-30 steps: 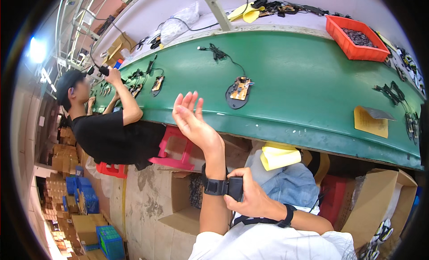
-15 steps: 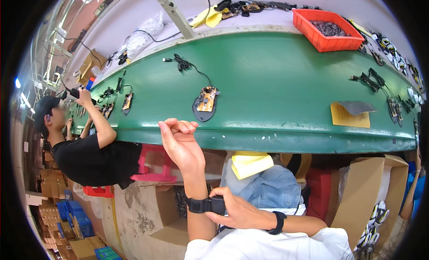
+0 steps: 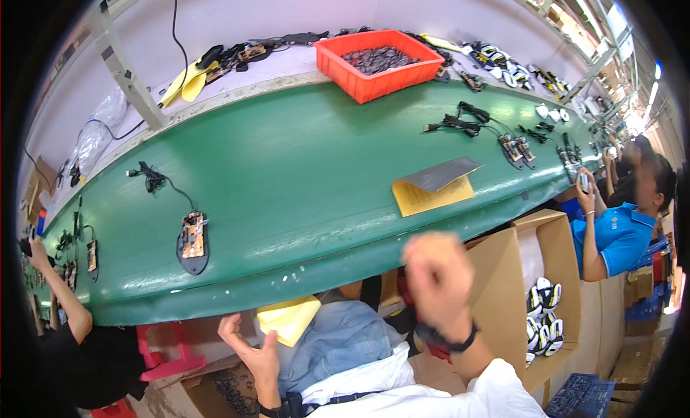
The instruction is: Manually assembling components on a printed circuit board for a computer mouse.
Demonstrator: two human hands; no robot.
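The right hand is curled into a loose, blurred fist just below the near edge of the green conveyor belt, and whether anything lies inside the fist cannot be told. The left hand hangs lower and to the left with its fingers spread and slightly bent, holding nothing; its fingertips sit just beside a folded yellow cloth that rests on a lap in blue denim. A dark band circles each wrist. Nearest the hands on the belt lies a flat black oval base carrying a small tan circuit board, with a thin black cable running far-left to a coiled bundle. To the right, a stiff yellow sheet with a grey card laid across it sits near the belt's edge. At the far side stands a bright orange plastic bin filled with small dark discs. An open cardboard box stands to the right of the fist, with black-and-white shells stacked inside. Half a second ago the left hand was raised up against the belt edge while the right one gripped the left wrist band; now they are apart, the left dropped low, the right lifted and closed, and the view has swung to the right along the line.
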